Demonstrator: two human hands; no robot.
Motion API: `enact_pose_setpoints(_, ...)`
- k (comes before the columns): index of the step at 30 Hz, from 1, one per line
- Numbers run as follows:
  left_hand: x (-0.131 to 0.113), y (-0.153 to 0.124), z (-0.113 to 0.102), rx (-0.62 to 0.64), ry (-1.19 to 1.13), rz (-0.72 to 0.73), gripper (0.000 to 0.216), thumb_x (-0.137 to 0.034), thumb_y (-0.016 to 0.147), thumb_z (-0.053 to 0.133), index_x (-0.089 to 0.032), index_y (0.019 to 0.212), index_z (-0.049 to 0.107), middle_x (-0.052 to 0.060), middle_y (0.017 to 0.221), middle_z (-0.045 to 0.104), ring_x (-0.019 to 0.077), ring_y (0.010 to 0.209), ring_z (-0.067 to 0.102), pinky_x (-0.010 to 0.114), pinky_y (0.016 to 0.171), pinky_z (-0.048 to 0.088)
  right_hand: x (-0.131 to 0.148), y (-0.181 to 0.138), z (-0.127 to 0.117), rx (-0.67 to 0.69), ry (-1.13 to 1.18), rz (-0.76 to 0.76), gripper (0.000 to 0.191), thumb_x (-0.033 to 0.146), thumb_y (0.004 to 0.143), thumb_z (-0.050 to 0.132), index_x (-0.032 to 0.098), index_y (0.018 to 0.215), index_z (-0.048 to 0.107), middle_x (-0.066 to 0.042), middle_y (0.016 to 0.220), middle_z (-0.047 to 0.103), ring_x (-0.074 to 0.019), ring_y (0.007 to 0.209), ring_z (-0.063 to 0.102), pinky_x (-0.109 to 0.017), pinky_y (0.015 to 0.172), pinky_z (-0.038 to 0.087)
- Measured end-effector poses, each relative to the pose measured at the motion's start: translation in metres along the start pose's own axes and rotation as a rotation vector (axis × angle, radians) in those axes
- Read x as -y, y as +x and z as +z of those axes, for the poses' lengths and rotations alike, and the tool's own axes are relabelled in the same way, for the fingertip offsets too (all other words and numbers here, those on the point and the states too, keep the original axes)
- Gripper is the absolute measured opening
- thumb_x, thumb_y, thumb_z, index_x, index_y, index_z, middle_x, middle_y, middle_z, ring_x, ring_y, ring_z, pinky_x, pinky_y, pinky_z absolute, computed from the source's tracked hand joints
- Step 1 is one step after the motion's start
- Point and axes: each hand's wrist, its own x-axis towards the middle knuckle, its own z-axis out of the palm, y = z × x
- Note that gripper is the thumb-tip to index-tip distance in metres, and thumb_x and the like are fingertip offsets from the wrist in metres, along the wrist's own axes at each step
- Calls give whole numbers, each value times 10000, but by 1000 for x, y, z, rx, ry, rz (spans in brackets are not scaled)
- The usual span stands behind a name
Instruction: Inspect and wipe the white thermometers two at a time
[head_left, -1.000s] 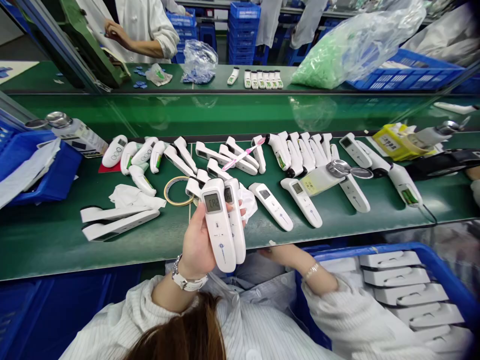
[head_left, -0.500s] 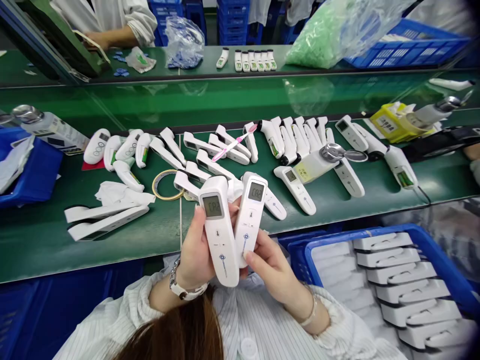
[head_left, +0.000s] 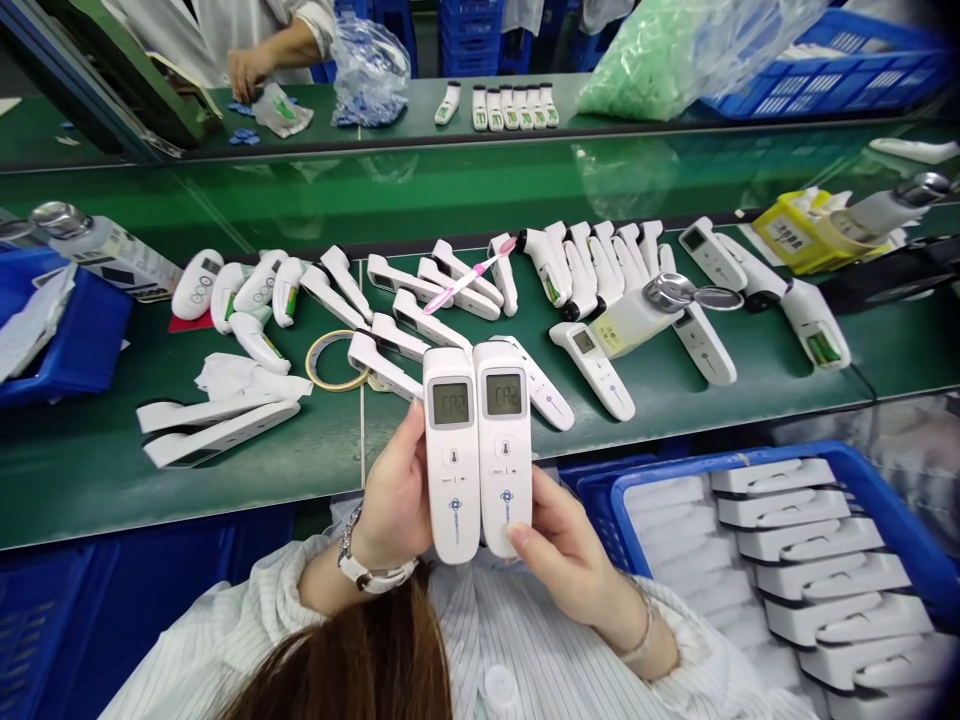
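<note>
Two white infrared thermometers stand side by side before me, screens facing up at me and both lit with characters. My left hand (head_left: 394,490) is closed round the left thermometer (head_left: 454,465), its fingers mostly hidden behind it. The right thermometer (head_left: 505,460) is gripped low down by my right hand (head_left: 562,545), with the thumb on its lower front. The two thermometers touch or nearly touch along their sides. Just beyond them on the green bench (head_left: 315,445) lie more white thermometers, one (head_left: 544,390) partly hidden behind the right one.
A tape roll (head_left: 309,362), a pink toothbrush (head_left: 471,275) and a pump bottle (head_left: 637,315) lie among thermometers. At right a blue crate (head_left: 622,510) holds stacked thermometers. A blue bin (head_left: 97,340) stands left. Across the bench, a co-worker's hand (head_left: 251,70) is near a small plastic bag (head_left: 281,110).
The two thermometers have turned from a tilted, fanned position to upright and level beside each other. Across the bench, the co-worker's hand has moved right to the small bag.
</note>
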Motion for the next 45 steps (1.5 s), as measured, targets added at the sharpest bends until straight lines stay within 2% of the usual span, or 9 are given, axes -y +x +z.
enact_pose_setpoints(6,-1,-1,3,-5,-15,-41,426,-527,829,472,-193,979,688,56,934,724,287,903,667,393,723,566,-1,-3,1,13,44,-20,358,326,914,468,319,1271,440,-27,973,629,-164,788,584,-302,767,500)
enact_pose_setpoints(14,0,-2,3,-42,-6,-49,431,-514,847,434,-185,981,678,66,918,720,281,829,676,409,698,563,-2,-4,2,28,71,8,334,346,914,468,276,1240,456,-54,1046,617,-188,882,602,-319,805,504)
enact_pose_setpoints(22,1,0,3,-37,2,-54,450,-515,856,419,-175,1009,670,75,977,710,287,926,656,389,765,551,-8,-11,9,1,76,102,407,323,899,504,290,1281,366,-46,989,601,-152,740,595,-292,693,532)
enact_pose_setpoints(24,3,1,0,-17,10,-29,453,-542,842,440,-190,1009,670,65,975,710,288,921,658,396,766,549,-8,-10,11,3,94,102,388,298,911,485,300,1277,359,-36,984,596,-141,742,592,-276,689,530)
enact_pose_setpoints(29,9,4,-7,-80,141,135,376,-506,717,657,-189,919,665,54,845,713,245,747,670,336,631,536,-11,-6,17,-55,47,68,404,283,897,503,273,1273,355,-64,1169,554,-200,1047,554,-370,936,462)
enact_pose_setpoints(32,12,6,-9,-107,229,183,214,-358,728,697,-182,845,661,17,753,696,170,640,643,263,574,501,-18,-4,22,-80,60,98,475,302,818,626,253,1215,371,-74,1099,602,-221,987,601,-361,837,523)
enact_pose_setpoints(37,13,7,-13,-97,260,218,192,-355,745,683,-191,845,674,-1,742,696,149,631,635,238,570,494,-24,-2,27,-142,29,92,430,256,804,636,241,1162,398,-80,1063,629,-217,947,626,-335,762,548)
enact_pose_setpoints(41,8,10,-13,-100,165,156,371,-508,777,591,-176,911,686,32,830,716,198,740,663,289,662,528,-23,-1,27,-138,-18,60,451,223,793,642,233,1172,398,-67,1008,649,-201,877,641,-315,718,552)
enact_pose_setpoints(45,3,13,-7,-81,22,82,549,-550,894,311,-152,957,685,56,879,723,209,804,671,326,729,534,-21,-1,27,-140,14,26,444,184,794,633,259,1167,402,-38,988,651,-174,836,638,-304,724,545)
